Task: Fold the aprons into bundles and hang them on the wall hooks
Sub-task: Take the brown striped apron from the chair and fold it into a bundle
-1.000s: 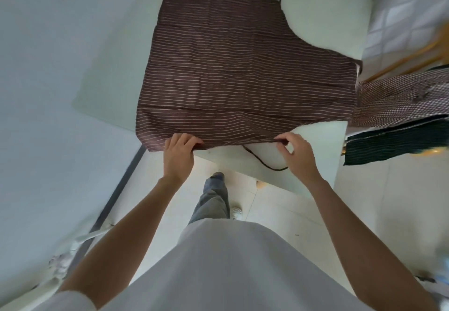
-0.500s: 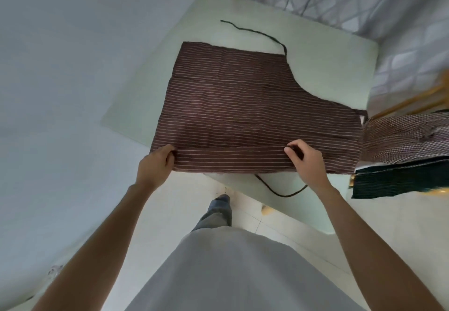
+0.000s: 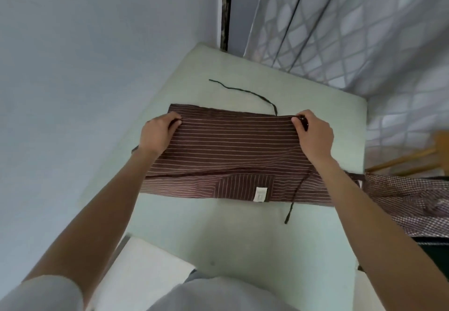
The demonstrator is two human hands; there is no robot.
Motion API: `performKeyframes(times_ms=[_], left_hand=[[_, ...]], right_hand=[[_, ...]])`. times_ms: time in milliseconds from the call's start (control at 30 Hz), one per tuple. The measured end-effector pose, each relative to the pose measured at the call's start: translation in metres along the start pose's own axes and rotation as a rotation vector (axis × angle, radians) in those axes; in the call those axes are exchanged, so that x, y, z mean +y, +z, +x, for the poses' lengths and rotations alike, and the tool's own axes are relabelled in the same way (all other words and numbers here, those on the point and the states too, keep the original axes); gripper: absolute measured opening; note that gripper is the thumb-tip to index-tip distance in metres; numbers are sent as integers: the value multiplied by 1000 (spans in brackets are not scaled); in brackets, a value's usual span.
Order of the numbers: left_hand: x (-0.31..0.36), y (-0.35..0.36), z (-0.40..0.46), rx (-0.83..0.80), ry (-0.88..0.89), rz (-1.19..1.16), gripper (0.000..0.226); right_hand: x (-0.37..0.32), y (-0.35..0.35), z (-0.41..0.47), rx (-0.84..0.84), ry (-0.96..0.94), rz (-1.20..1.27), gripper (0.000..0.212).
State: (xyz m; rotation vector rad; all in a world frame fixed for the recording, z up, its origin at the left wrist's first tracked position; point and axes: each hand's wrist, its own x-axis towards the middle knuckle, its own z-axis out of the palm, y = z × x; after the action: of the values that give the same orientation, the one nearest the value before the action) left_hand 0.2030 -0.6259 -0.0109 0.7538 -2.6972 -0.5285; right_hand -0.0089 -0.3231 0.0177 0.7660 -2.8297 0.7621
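Observation:
A brown apron with thin white stripes lies folded in half on the pale green table. My left hand pinches the folded-over edge at its far left corner. My right hand pinches the same edge at the far right corner. Both hands hold that edge down near the apron's far side. A white label shows on the near underside layer. One dark tie string trails across the table beyond the apron; another hangs toward me on the right.
A checked apron and a dark cloth lie at the table's right edge. A plain wall stands to the left, and a window grille behind the table. A wooden chair part shows at the right.
Both hands carried the apron's near edge away from me and over onto the far part, folding it in half. The underside with its label now shows. The camera tipped upward.

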Motion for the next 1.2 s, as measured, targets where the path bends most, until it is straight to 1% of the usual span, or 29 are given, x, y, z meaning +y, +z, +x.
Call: performKeyframes(times_ms=[100, 233, 400, 500, 600, 700, 900, 1067, 1133, 1200], left_hand=[[0, 10, 41, -22, 0, 13, 24], [-15, 38, 100, -109, -27, 18, 22], [-36, 92, 149, -296, -72, 106, 23], [-44, 116, 160, -360, -118, 99, 24], [-52, 134, 162, -378, -150, 82, 24], [-59, 142, 163, -358, -146, 98, 24], [-58, 151, 166, -309, -111, 194, 25], [-54, 156, 169, -298, -123, 303, 31], [-53, 157, 170, -304, -131, 339, 30], [-51, 158, 168, -272, -114, 357, 28]], right_hand=[[1, 16, 39, -27, 65, 26, 26], [17, 54, 79, -83, 146, 77, 20], [45, 108, 113, -245, 230, 75, 19], [54, 132, 128, -305, 261, 55, 21], [64, 152, 139, -368, 257, 16, 23], [71, 163, 140, -401, 249, -14, 22], [70, 181, 134, -366, 209, -75, 16], [71, 188, 130, -308, 254, -49, 17], [73, 190, 129, -301, 245, -53, 18], [74, 189, 128, -295, 219, -77, 20]])
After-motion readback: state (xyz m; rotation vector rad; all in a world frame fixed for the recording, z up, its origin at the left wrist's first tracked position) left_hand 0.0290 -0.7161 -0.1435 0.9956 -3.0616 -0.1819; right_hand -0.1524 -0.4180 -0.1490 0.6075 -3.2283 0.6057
